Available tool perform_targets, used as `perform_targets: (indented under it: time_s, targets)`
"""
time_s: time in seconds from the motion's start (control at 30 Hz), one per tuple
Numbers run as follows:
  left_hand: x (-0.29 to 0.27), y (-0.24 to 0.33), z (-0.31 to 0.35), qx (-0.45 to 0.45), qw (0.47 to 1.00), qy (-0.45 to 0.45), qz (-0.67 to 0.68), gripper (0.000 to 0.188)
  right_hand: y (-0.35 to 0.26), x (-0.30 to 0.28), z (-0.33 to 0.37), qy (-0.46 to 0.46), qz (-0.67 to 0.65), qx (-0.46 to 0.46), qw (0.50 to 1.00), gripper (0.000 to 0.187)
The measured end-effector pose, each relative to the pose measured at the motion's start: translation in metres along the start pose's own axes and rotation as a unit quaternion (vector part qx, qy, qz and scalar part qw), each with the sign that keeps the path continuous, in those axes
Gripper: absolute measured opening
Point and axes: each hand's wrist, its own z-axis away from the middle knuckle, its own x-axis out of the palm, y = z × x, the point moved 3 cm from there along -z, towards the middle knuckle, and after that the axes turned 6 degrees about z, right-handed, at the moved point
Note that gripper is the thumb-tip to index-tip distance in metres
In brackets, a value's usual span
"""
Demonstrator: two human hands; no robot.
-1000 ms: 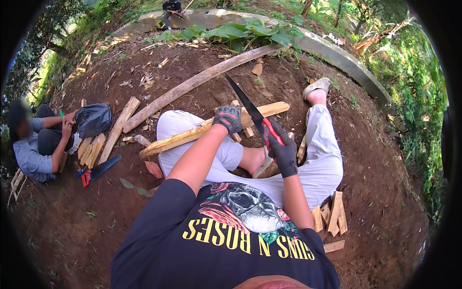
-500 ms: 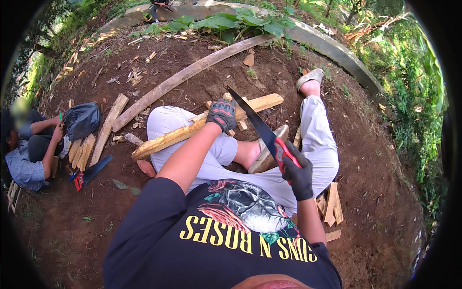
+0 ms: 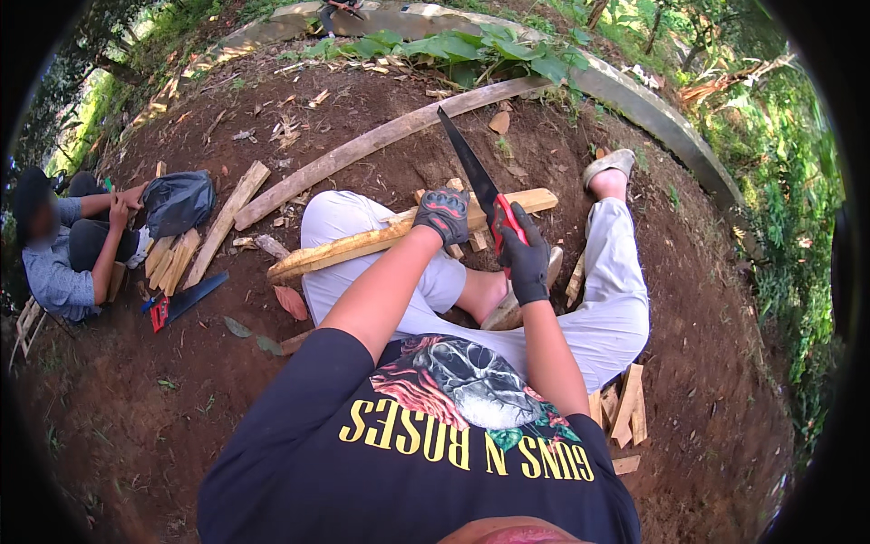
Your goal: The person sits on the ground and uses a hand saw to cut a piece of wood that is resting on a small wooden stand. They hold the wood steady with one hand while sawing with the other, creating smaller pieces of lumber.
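Note:
A long, rough piece of wood (image 3: 349, 250) lies slantwise across my bent left leg, its far end past my left hand. Wrapped over its top is my gloved left hand (image 3: 442, 216), fingers closed on the wood. My right hand (image 3: 526, 258), in a dark glove, grips the red handle of a handsaw (image 3: 468, 161). The dark blade points up and away, crossing the wood just right of my left hand. Whether its teeth touch the wood, I cannot tell. Short wood pieces (image 3: 478, 239) show beneath the long one.
Cut wood pieces (image 3: 627, 406) lie beside my right thigh. At the left sits another person (image 3: 68, 258), near a dark bag (image 3: 178, 203), more wood strips (image 3: 172, 263) and a second handsaw (image 3: 195, 296) on the soil. A long beam (image 3: 362, 145) and a low curved wall (image 3: 652, 104) stretch beyond.
My right hand has moved forward with the saw, bringing its handle end close to the wood. My left hand keeps its hold on the wood. The whole view has shifted slightly.

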Motion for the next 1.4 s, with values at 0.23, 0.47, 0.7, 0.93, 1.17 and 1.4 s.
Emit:
perform_targets:
  time_s: [0.23, 0.47, 0.7, 0.93, 1.17, 1.4]
  targets:
    - [-0.001, -0.007, -0.002, -0.036, 0.999, -0.037, 0.013, 0.055, -0.096, -0.143, 0.161, -0.016, 0.001, 0.166, 0.986, 0.051]
    - [0.01, -0.014, -0.005, -0.01, 1.0, -0.017, 0.021, 0.046, -0.099, -0.16, 0.184, 0.007, 0.05, 0.119, 0.992, 0.053]
    - [-0.007, -0.009, -0.004, -0.003, 0.999, -0.029, 0.034, 0.048, -0.103, -0.162, 0.173, 0.01, 0.066, 0.128, 0.99, 0.052]
    - [-0.015, -0.013, -0.006, 0.005, 0.999, -0.05, -0.002, 0.047, -0.116, -0.163, 0.16, -0.018, 0.147, -0.004, 0.989, 0.048]
    - [-0.013, -0.015, -0.013, -0.057, 0.994, -0.091, -0.037, 0.045, -0.115, -0.139, 0.169, -0.016, 0.021, 0.1, 0.995, 0.049]
    - [-0.007, -0.019, -0.014, -0.059, 0.995, -0.049, -0.059, 0.057, -0.089, -0.128, 0.164, -0.012, 0.09, 0.065, 0.994, 0.049]
